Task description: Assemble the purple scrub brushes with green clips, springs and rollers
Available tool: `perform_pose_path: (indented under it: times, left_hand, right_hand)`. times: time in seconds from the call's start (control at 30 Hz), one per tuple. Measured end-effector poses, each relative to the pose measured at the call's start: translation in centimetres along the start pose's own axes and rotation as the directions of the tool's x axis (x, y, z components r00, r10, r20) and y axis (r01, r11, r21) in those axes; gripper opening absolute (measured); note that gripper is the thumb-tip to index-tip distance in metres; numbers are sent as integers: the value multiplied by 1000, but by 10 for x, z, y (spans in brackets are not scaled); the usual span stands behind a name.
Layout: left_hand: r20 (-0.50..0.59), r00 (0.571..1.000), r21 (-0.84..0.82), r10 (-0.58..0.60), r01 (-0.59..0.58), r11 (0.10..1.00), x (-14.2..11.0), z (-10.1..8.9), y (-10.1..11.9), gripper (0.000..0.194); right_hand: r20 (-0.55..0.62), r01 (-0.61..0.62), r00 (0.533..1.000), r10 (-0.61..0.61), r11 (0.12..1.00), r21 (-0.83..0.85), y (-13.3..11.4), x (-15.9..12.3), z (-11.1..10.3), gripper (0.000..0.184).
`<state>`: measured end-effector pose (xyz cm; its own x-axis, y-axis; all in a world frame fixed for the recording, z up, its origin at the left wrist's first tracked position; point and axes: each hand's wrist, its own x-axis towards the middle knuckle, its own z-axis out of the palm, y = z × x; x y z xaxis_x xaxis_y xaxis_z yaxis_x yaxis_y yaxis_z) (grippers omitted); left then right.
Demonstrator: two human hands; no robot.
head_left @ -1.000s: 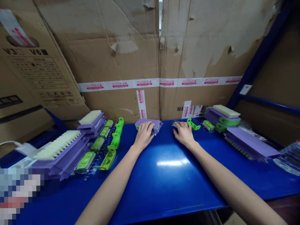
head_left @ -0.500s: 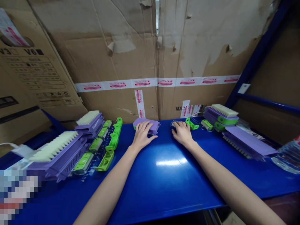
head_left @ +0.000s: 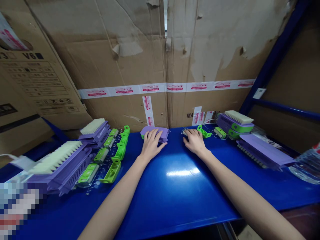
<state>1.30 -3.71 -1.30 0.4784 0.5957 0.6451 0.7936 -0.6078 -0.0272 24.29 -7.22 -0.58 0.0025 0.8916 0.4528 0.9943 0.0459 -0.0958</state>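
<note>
My left hand [head_left: 151,142] lies with spread fingers on top of a purple plastic brush part [head_left: 163,133] with a green edge, at the back middle of the blue table. My right hand [head_left: 195,141] rests flat on the table, fingers apart. Its fingertips touch or cover a small clear item [head_left: 184,131] that I cannot make out. Just right of those fingers sits a bright green bracket [head_left: 205,132]. A green and clear block [head_left: 220,132] is a little further right.
At left stand purple parts with white bristles [head_left: 58,156], a row of green and clear blocks [head_left: 88,174], loose springs and green brackets [head_left: 111,171]. At right are stacked brush parts [head_left: 238,121], a purple panel [head_left: 266,150] and a clear bottle [head_left: 308,166]. Cardboard [head_left: 120,70] walls the back.
The view has shifted very slightly. Both hands stay in the same places, the left on the purple part and the right beside the green bracket.
</note>
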Motion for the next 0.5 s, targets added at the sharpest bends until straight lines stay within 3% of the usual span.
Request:
perform_pose_path:
  times: [0.5]
  left_hand:
    - [2, 1000, -6, -10, 10, 1000, 1, -2, 2, 54]
  right_hand:
    - [-34, 3, 999, -4, 1000, -9, 0, 1, -4, 35]
